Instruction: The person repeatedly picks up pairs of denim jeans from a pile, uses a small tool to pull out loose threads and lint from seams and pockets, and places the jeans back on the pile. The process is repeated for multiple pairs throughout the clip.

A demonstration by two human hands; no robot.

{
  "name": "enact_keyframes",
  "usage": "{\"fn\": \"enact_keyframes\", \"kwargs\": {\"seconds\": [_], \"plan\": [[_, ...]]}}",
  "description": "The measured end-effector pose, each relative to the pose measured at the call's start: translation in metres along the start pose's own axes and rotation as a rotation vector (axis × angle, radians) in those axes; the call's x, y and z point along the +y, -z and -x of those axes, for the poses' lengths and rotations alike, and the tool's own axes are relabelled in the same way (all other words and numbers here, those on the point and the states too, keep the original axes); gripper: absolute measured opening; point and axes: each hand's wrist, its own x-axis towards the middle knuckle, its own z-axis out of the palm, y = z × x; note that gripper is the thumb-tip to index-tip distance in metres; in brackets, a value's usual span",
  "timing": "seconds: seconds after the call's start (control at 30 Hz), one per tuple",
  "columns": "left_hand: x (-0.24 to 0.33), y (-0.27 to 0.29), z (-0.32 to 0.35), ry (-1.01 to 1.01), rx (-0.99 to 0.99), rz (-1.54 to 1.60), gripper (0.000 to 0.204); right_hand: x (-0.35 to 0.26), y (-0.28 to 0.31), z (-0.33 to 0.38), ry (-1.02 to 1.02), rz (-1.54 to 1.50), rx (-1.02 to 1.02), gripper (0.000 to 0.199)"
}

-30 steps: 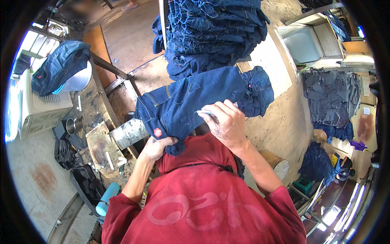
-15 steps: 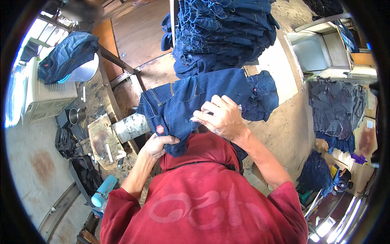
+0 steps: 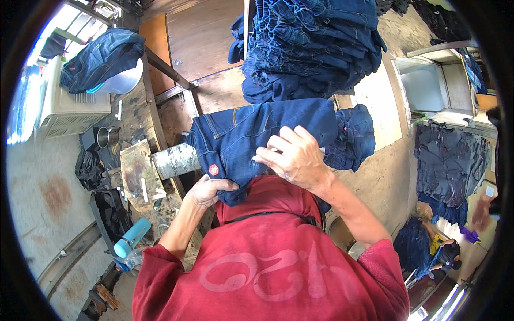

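Dark blue jeans (image 3: 235, 128) are stretched over a pale, stained cylinder (image 3: 175, 161), whose end shows at the left. My left hand (image 3: 206, 191) pinches a fold of the denim just below a red patch (image 3: 213, 169). Above the cloth, my right hand (image 3: 294, 158) is closed with fingers curled. A short whitish, stick-like piece (image 3: 322, 152) shows at the far side of that hand; its kind cannot be made out. By those fingertips the denim has a small pale scuffed spot (image 3: 254, 162).
A tall stack of jeans (image 3: 316, 48) rises just beyond the cylinder. On the left are a stained board (image 3: 140, 171), a metal mug (image 3: 106, 137), a turquoise bottle (image 3: 132, 236) and jeans over a bucket (image 3: 104, 59). Grey garments (image 3: 450, 160) lie at right, with another person (image 3: 448, 254) below.
The view has shifted, so the surroundings sit farther right. My right hand has stayed over the denim, and the scuffed spot shows more plainly. My left hand keeps its hold.
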Motion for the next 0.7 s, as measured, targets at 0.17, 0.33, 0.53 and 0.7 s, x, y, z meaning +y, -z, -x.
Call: {"fn": "enact_keyframes", "kwargs": {"seconds": [0.17, 0.33, 0.53, 0.7], "plan": [[0.002, -0.008, 0.003, -0.03, -0.025, 0.008, 0.043, 0.003, 0.003, -0.004, 0.084, -0.028, -0.06, 0.018], [0.015, -0.003, -0.007, 0.054, 0.124, -0.18, 0.052, 0.024, 0.002, 0.003, -0.083, 0.008, 0.076, 0.018], [0.036, -0.013, -0.028, -0.785, 1.301, -0.8, 0.069, 0.109, -0.017, 0.087, -0.836, -0.207, 0.169, 0.017], [-0.018, -0.092, -0.104, -1.106, 0.571, -1.424, 0.032, 0.15, -0.065, 0.163, -1.008, -0.219, 0.276, 0.045]]}}
